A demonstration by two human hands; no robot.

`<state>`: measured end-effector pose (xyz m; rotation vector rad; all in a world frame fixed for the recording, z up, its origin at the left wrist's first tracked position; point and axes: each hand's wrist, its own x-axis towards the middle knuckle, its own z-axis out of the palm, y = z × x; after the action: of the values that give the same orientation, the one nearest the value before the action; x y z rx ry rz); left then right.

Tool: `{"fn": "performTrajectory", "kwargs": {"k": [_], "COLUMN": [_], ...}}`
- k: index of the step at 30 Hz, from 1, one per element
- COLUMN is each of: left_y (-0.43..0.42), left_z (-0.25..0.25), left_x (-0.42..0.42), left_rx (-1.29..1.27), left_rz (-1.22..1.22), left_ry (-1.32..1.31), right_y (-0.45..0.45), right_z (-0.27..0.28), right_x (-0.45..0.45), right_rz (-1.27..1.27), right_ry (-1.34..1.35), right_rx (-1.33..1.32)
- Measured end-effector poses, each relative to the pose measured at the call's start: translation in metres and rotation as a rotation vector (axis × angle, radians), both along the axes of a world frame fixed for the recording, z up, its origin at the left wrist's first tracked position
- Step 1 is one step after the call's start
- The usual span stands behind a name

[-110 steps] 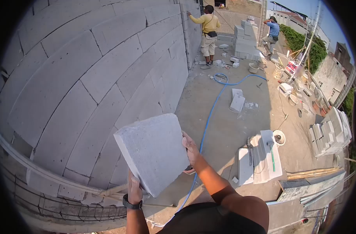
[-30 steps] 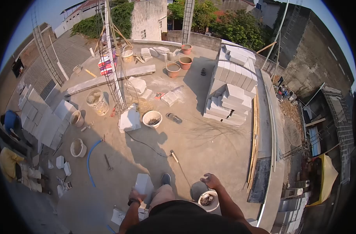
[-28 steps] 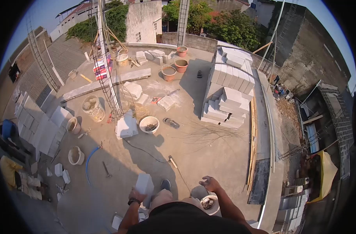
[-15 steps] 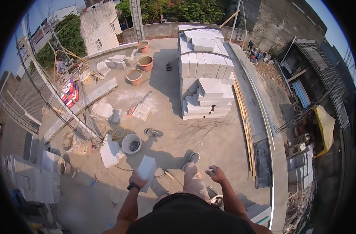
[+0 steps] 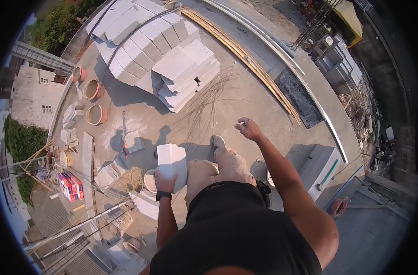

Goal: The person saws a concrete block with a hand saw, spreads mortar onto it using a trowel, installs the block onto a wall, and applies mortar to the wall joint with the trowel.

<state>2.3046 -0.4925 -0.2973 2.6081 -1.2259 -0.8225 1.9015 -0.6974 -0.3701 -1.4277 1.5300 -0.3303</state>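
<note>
My left hand, with a dark watch at the wrist, grips a white lightweight concrete block at its near left edge. The block hangs beside my left leg, above the floor. My right hand is held out over the bare concrete on the other side, its fingers loosely curled and a little apart, with nothing in them. Ahead of me stands a large stack of similar white blocks. To the left, a hand saw with a red-orange handle lies by a cut block.
Bamboo poles lie along the right side near a dark board. A long grey block-like piece is at my right. Clay-coloured tubs, a plank, red-and-white bags and coiled cord lie left.
My view has turned to the right, so the stack now appears up and left. I have stepped along with the block still in my left hand; my right arm has swung outward.
</note>
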Motion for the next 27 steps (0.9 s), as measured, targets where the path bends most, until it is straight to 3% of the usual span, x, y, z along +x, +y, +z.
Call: {"fn": "performTrajectory", "kwargs": {"k": [2, 6, 7, 10, 12, 13, 18, 22, 24, 27], "left_y": [-0.036, -0.103, -0.118, -0.132, -0.133, -0.129, -0.065, 0.022, 0.062, 0.118], "left_z": [-0.008, -0.009, 0.007, -0.017, -0.024, -0.026, -0.023, -0.023, -0.034, -0.006], "left_x": [0.018, 0.026, 0.013, 0.013, 0.010, 0.007, -0.012, -0.025, -0.022, -0.045], "left_rx": [-0.018, -0.169, -0.079, -0.066, -0.076, -0.091, -0.135, -0.163, -0.219, -0.188], "left_rz": [-0.117, -0.239, -0.317, -0.424, -0.637, -0.654, -0.699, -0.655, -0.681, -0.713], "left_ry": [0.022, 0.434, 0.265, 0.320, 0.033, 0.037, 0.127, 0.182, 0.346, 0.288], "right_y": [0.018, 0.110, 0.145, 0.249, 0.334, 0.366, 0.482, 0.532, 0.542, 0.565], "right_z": [-0.002, -0.020, -0.030, -0.025, -0.053, -0.047, -0.042, -0.043, -0.033, -0.026], "right_x": [0.001, -0.032, -0.044, -0.080, -0.105, -0.108, -0.091, -0.059, -0.042, -0.042], "right_rz": [-0.144, -0.472, -0.573, -0.644, -0.884, -0.961, -1.149, -1.151, -1.198, -1.155], "right_ry": [-0.009, -0.022, 0.034, 0.323, 0.158, 0.204, 0.222, 0.054, -0.037, -0.129], "right_rx": [0.047, 0.112, 0.170, 0.261, 0.350, 0.411, 0.632, 0.483, 0.429, 0.374]}}
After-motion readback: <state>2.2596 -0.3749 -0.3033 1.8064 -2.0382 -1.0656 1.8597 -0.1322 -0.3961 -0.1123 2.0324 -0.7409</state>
